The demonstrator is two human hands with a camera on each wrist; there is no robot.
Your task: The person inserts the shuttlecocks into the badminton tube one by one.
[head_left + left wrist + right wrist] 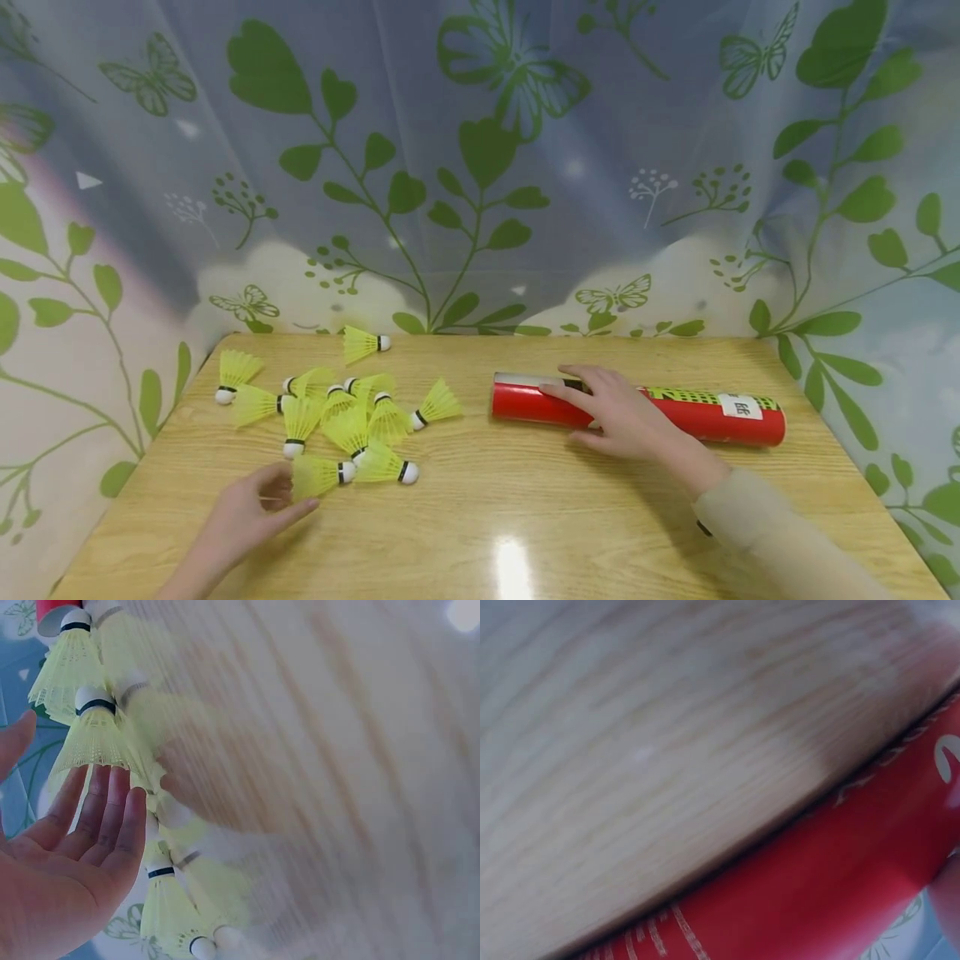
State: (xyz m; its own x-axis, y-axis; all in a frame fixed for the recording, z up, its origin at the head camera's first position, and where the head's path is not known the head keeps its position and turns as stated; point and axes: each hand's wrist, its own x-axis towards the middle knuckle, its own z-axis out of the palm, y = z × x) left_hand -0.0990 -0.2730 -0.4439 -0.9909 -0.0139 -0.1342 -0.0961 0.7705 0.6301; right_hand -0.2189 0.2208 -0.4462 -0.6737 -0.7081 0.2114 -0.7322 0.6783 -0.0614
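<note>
My left hand (pixel 243 508) is at the near left of a cluster of yellow shuttlecocks. Its fingertips are at the skirt of the nearest shuttlecock (pixel 94 739), whose white cork points away from the palm; thumb and fingers stand apart. My right hand (pixel 618 412) holds a red shuttlecock tube (pixel 720 421) lying on its side, with fingers across the top and thumb along the near side. In the right wrist view the red tube (pixel 802 870) fills the lower right, and most of that hand is out of frame.
Several more shuttlecocks (pixel 300 421) lie bunched on the left of the wooden table (pixel 465 517). One shuttlecock (pixel 363 342) sits apart at the back edge, and another (pixel 437 406) at the cluster's right side. A patterned curtain (pixel 420 167) surrounds the table's back and sides.
</note>
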